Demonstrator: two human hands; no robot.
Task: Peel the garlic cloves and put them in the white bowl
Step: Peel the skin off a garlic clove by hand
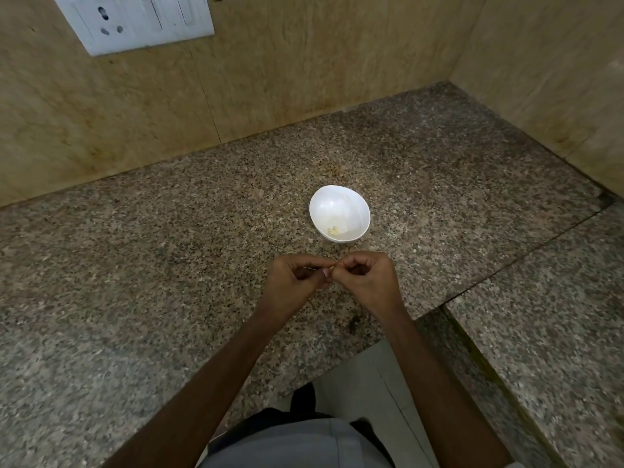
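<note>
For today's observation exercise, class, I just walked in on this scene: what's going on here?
A person is at a granite counter. The left hand and right hand together pinch a small garlic clove, apparently peeling it; only a sliver of it shows. Just beyond the hands sits the white bowl, with a few pale peeled pieces already at its bottom.

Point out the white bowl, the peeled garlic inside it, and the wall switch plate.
white bowl (351,201), head view, bare inner wall near the far rim
peeled garlic (333,231), head view, middle of the pale pieces
switch plate (133,24), head view, middle of its white face
</note>
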